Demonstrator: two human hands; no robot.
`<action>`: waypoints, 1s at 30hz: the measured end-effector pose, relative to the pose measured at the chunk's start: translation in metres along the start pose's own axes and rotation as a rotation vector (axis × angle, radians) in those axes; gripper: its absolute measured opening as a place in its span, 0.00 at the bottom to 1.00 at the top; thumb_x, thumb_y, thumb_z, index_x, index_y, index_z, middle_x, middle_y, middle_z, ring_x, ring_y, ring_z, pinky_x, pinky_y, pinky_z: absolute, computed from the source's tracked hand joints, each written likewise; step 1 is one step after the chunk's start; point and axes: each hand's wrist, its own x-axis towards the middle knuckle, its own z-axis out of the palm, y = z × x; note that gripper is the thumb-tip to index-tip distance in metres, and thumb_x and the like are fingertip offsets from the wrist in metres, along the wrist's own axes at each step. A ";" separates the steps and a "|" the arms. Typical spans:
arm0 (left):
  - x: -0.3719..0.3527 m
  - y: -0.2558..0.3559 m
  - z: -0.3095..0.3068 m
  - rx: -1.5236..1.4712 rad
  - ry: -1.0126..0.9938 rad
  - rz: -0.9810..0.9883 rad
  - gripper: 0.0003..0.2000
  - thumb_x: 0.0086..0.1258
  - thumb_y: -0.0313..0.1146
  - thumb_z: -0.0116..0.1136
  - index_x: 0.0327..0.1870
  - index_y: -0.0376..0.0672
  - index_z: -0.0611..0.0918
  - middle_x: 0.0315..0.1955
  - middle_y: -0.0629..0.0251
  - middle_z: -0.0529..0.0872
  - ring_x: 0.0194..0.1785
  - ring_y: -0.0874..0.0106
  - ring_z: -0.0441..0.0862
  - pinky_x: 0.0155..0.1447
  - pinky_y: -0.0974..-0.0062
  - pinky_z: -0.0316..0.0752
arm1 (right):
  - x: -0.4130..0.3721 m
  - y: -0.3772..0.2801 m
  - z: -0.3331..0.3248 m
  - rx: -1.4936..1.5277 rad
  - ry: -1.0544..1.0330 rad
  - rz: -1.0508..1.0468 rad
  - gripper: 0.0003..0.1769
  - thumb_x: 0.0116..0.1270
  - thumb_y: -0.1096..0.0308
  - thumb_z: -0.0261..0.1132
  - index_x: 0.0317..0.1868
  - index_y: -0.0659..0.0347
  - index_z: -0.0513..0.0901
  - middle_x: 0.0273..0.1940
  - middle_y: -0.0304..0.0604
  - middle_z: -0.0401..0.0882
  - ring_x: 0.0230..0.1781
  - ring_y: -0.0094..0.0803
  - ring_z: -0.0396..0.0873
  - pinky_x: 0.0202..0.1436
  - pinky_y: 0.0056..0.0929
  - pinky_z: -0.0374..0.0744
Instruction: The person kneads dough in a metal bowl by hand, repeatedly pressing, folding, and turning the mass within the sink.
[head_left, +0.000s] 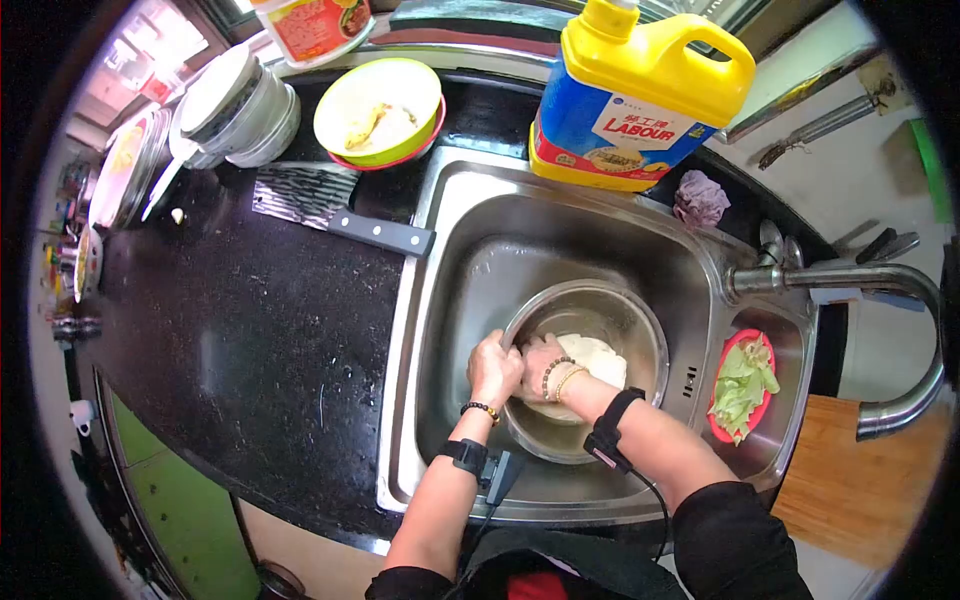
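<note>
A round stainless steel bowl (648, 345) sits inside the sink basin, with a pale lump of dough (597, 358) in it. My left hand (494, 368) is closed on the bowl's left rim. Inside the bowl, my right hand (545, 362) presses into the left side of the dough with its fingers curled and partly hidden. Beaded bracelets circle both wrists, and black straps with small devices are on both forearms.
Left of the sink (406, 330) lies a cleaver (375, 232) on the black counter (250, 330). Behind stand a yellow-green bowl (345, 90), stacked dishes (270, 130) and a large yellow jug (640, 110). A faucet (850, 275) and red basket (715, 425) of leaves are at right.
</note>
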 end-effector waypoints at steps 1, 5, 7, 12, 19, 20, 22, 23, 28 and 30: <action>-0.004 0.000 0.000 -0.002 0.000 -0.002 0.06 0.52 0.30 0.51 0.29 0.39 0.76 0.29 0.45 0.80 0.38 0.46 0.77 0.42 0.55 0.71 | -0.007 -0.003 -0.004 -0.003 -0.010 0.000 0.21 0.53 0.50 0.54 0.37 0.56 0.82 0.40 0.48 0.78 0.48 0.39 0.72 0.52 0.38 0.64; -0.005 0.000 -0.002 0.015 -0.013 0.001 0.07 0.52 0.29 0.52 0.30 0.38 0.76 0.30 0.45 0.80 0.39 0.46 0.77 0.43 0.54 0.71 | -0.037 0.004 -0.034 -0.197 -0.074 -0.131 0.20 0.51 0.49 0.58 0.37 0.55 0.81 0.34 0.47 0.77 0.41 0.41 0.71 0.47 0.40 0.65; -0.005 -0.002 -0.001 0.032 -0.019 -0.006 0.07 0.52 0.30 0.52 0.30 0.38 0.76 0.30 0.45 0.80 0.39 0.47 0.77 0.43 0.54 0.71 | -0.062 0.022 -0.042 -0.019 0.057 -0.191 0.17 0.49 0.52 0.60 0.34 0.54 0.81 0.33 0.46 0.76 0.41 0.41 0.71 0.44 0.41 0.67; -0.005 0.000 -0.001 0.052 -0.009 -0.015 0.08 0.51 0.30 0.53 0.31 0.38 0.76 0.31 0.45 0.81 0.40 0.47 0.77 0.44 0.54 0.72 | -0.125 0.067 -0.064 0.153 0.301 -0.143 0.14 0.49 0.56 0.60 0.36 0.53 0.80 0.33 0.44 0.73 0.41 0.40 0.70 0.43 0.42 0.67; -0.004 0.003 -0.002 0.079 -0.040 -0.062 0.09 0.52 0.31 0.53 0.34 0.38 0.77 0.32 0.46 0.81 0.41 0.49 0.78 0.45 0.56 0.73 | -0.136 0.023 -0.066 -0.164 0.183 0.293 0.29 0.54 0.41 0.57 0.36 0.62 0.79 0.39 0.46 0.72 0.44 0.37 0.67 0.46 0.42 0.62; -0.004 0.003 -0.002 0.099 -0.053 -0.084 0.09 0.52 0.31 0.53 0.34 0.39 0.78 0.32 0.47 0.81 0.41 0.49 0.78 0.45 0.56 0.73 | -0.131 0.021 -0.064 -0.160 0.173 0.298 0.29 0.54 0.41 0.57 0.36 0.62 0.79 0.39 0.46 0.72 0.44 0.37 0.67 0.47 0.43 0.62; -0.005 0.004 -0.005 0.084 -0.053 -0.088 0.09 0.52 0.31 0.53 0.34 0.39 0.78 0.32 0.47 0.81 0.41 0.49 0.78 0.45 0.56 0.73 | -0.124 0.017 -0.060 -0.164 0.225 0.276 0.25 0.54 0.47 0.58 0.38 0.62 0.77 0.39 0.47 0.71 0.45 0.40 0.66 0.49 0.45 0.62; -0.005 0.005 -0.004 0.067 -0.054 -0.082 0.09 0.52 0.31 0.53 0.34 0.39 0.78 0.33 0.48 0.81 0.41 0.50 0.78 0.45 0.56 0.73 | -0.120 0.020 -0.059 -0.165 0.222 0.273 0.25 0.54 0.47 0.58 0.38 0.62 0.77 0.39 0.47 0.71 0.45 0.40 0.66 0.49 0.45 0.62; -0.005 0.003 -0.002 0.091 -0.044 -0.091 0.09 0.52 0.31 0.54 0.34 0.40 0.78 0.33 0.48 0.82 0.40 0.50 0.78 0.45 0.57 0.73 | -0.107 0.044 -0.043 -0.124 0.392 -0.165 0.14 0.53 0.62 0.57 0.39 0.58 0.75 0.40 0.46 0.72 0.48 0.42 0.67 0.51 0.41 0.65; -0.005 0.002 -0.002 0.084 -0.045 -0.093 0.09 0.52 0.31 0.54 0.34 0.41 0.78 0.33 0.48 0.82 0.40 0.50 0.78 0.44 0.57 0.73 | -0.111 0.044 -0.039 -0.073 0.230 -0.197 0.12 0.54 0.63 0.57 0.38 0.57 0.75 0.39 0.46 0.72 0.47 0.41 0.68 0.50 0.41 0.65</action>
